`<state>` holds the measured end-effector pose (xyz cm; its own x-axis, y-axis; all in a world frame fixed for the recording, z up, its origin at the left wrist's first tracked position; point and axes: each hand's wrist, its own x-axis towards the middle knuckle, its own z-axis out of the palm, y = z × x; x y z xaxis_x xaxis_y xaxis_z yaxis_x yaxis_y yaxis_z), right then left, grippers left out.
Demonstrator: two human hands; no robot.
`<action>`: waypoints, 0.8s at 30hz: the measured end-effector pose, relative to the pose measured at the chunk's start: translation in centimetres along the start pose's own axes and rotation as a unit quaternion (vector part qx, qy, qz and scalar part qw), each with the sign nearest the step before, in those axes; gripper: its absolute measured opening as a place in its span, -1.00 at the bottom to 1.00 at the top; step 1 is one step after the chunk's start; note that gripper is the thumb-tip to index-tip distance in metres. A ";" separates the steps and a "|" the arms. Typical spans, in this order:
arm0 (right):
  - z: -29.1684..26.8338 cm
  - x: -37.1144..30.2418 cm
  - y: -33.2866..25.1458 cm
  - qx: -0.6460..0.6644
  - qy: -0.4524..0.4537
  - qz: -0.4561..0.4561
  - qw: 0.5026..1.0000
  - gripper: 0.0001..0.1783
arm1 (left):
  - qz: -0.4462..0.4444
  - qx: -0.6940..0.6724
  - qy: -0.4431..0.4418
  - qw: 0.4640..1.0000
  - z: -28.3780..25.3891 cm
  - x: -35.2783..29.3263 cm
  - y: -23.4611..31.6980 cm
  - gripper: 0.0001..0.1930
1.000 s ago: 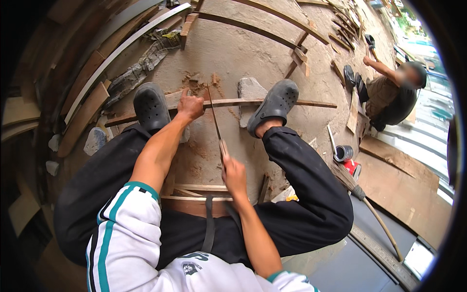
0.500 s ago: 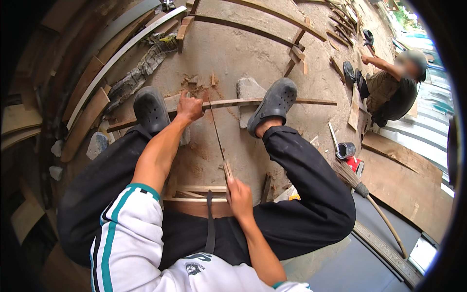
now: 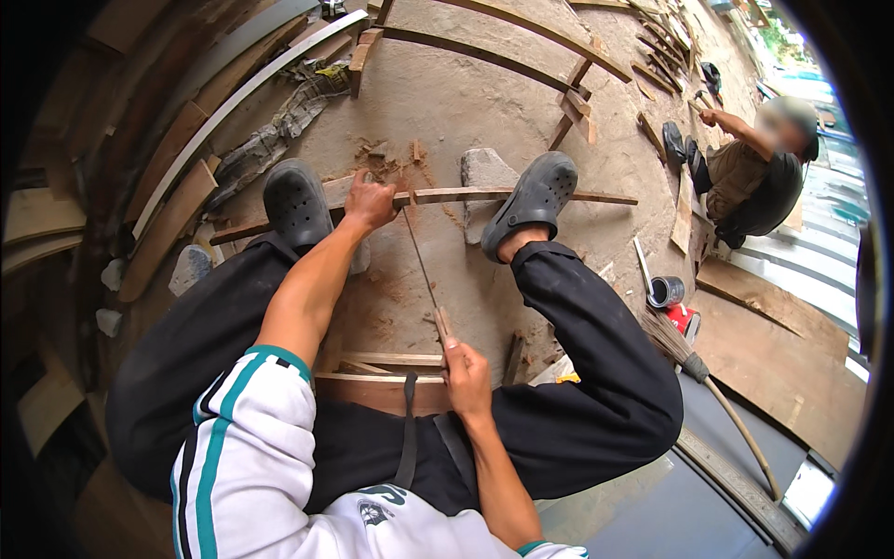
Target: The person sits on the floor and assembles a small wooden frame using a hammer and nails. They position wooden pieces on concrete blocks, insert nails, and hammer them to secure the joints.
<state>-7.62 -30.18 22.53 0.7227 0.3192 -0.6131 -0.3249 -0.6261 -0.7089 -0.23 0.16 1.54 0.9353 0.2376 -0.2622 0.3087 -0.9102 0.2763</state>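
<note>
A long, narrow wooden strip point(image 3: 480, 195) lies crosswise in front of me, with my shoes against it near both ends. My left hand point(image 3: 371, 201) is closed over the strip, left of its middle. In my right hand point(image 3: 467, 377), between my thighs, is the wooden handle of a handsaw point(image 3: 425, 265). Its thin blade, seen nearly edge-on, runs away from me and meets the strip just right of my left hand. Sawdust point(image 3: 405, 172) and small offcuts lie on the ground beyond the cut.
A stone block point(image 3: 486, 170) sits under the strip by my right shoe. Boards point(image 3: 182, 200) crowd the left side. To the right are a broom point(image 3: 712, 377), a dark can point(image 3: 665, 292) and a plywood sheet point(image 3: 773, 359). Another person point(image 3: 759, 177) crouches at far right.
The saw has been drawn back slightly toward me, less of its blade showing beyond the strip. My left hand keeps its grip. The other person's hand has shifted a little.
</note>
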 end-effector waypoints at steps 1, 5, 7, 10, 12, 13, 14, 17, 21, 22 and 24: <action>-0.4 0.0 -0.9 -0.010 0.006 -0.010 1.000 -0.47 | 0.007 -0.009 -0.018 1.000 -0.3 0.1 0.0 -0.73; -3.5 -2.1 -6.2 -0.146 0.023 -0.058 0.987 -0.42 | 0.058 -0.045 -0.041 0.996 -1.9 -0.7 -0.5 -0.51; -5.5 -3.2 -7.3 -0.161 0.012 -0.045 0.986 -0.39 | 0.066 -0.074 -0.020 0.995 -2.3 -1.0 0.0 -0.41; -8.3 -5.4 -8.7 -0.192 -0.010 -0.028 0.981 -0.37 | 0.032 -0.140 -0.017 0.989 -2.5 -2.2 2.0 -0.37; -9.6 -6.3 -10.1 -0.207 -0.029 -0.007 0.978 -0.35 | -0.016 -0.170 -0.008 0.985 -2.1 -2.3 2.7 -0.41; -10.2 -6.5 -10.3 -0.215 -0.032 0.001 0.976 -0.34 | -0.033 -0.186 0.000 0.982 -1.9 -1.7 3.5 -0.42; -10.9 -6.7 -10.6 -0.208 -0.024 -0.007 0.978 -0.34 | -0.019 -0.177 0.047 0.983 -1.9 -1.4 3.8 -0.48; -12.6 -7.5 -10.0 -0.169 0.003 -0.034 0.985 -0.37 | -0.062 -0.226 0.038 0.971 -2.7 -0.9 5.6 -0.52; -15.3 -7.7 -7.3 -0.019 -0.001 -0.053 0.998 -0.46 | -0.142 -0.340 0.030 0.929 -1.5 0.3 4.5 -0.56; -15.7 -7.5 -7.0 0.044 -0.005 -0.048 0.998 -0.48 | -0.155 -0.351 0.012 0.923 -1.7 0.2 4.4 -0.58; -15.7 -7.4 -6.7 0.129 -0.001 -0.051 0.990 -0.50 | -0.191 -0.330 0.008 0.924 -2.0 -0.1 4.4 -0.58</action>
<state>-1.24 -39.52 37.32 0.7590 0.3725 -0.5340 -0.3957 -0.3875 -0.8326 1.42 -3.22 4.62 0.7367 0.5090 -0.4451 0.6506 -0.3541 0.6718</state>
